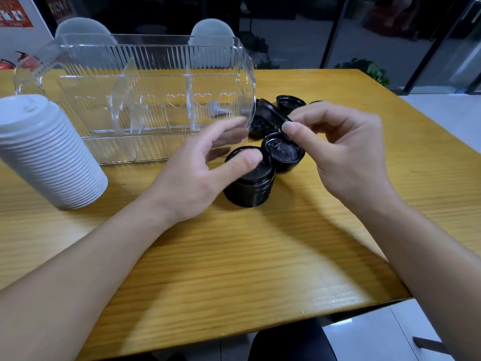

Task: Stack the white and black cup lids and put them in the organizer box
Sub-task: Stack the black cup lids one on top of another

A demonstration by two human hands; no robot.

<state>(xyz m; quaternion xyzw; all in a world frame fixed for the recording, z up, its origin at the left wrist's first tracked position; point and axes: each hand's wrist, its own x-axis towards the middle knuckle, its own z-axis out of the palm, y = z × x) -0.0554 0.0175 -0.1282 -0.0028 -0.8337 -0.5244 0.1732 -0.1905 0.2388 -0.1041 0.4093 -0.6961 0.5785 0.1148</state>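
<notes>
The left hand (pixel 208 162) rests its thumb on the stack of black lids (pixel 251 183) at frame centre, its fingers loosely spread and gripping nothing. At two o'clock of that stack, the right hand (pixel 338 152) pinches a tilted black lid (pixel 272 114) between thumb and fingers. More loose black lids (pixel 290 102) lie beyond, their number unclear. The clear organizer box (pixel 145 100) stands at eleven o'clock; the white lid stack (pixel 44 152) at nine.

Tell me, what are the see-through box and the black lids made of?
The organizer box looks like hard clear plastic: you see the table through its glossy ribbed walls. The black lids look like thin molded plastic, slightly shiny, with raised lettering on one. Neither can be confirmed by sight.
</notes>
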